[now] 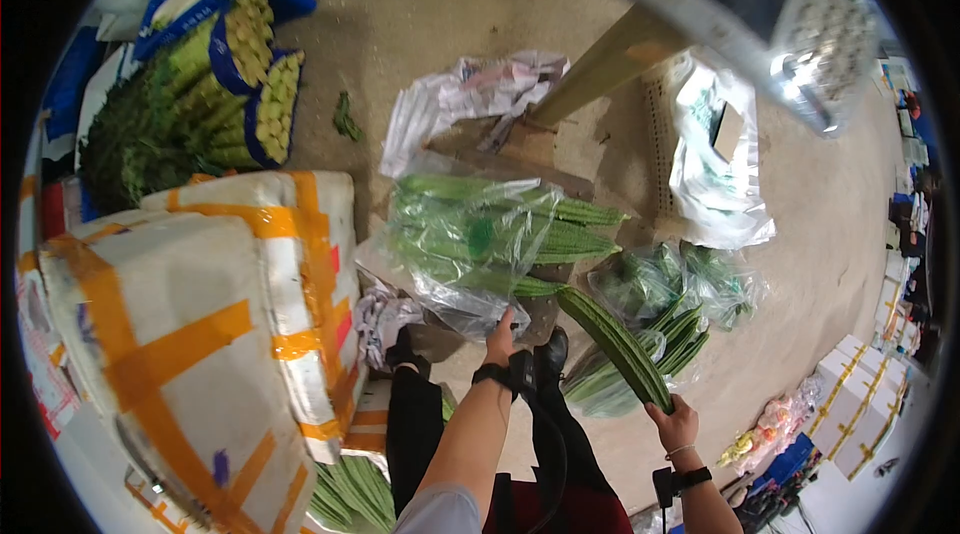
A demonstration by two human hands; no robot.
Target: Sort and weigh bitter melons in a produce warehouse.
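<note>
In my right hand (pixel 673 421) is the lower end of a long ridged luffa gourd (pixel 611 339), whose far end meets the tip of a gourd in a clear plastic bag. That bag (pixel 480 234) lies before me with several ridged gourds inside, their tips sticking out to the right. At its near edge, my left hand (pixel 501 335) has hold of the plastic film. Below the held gourd, more thin green gourds (pixel 679 339) lie partly in clear plastic on the floor. Beyond them are bagged green vegetables (pixel 667 271).
Taped foam boxes (pixel 187 324) stand close on my left. Behind them lie bundled leafy stalks (pixel 172 106). A slanted post (pixel 607 68) rises beyond the bag, below a blurred metal scale-like pan (pixel 705 1). A basket lined with white plastic (pixel 720 159) stands right; more gourds (pixel 352 493) lie lower left.
</note>
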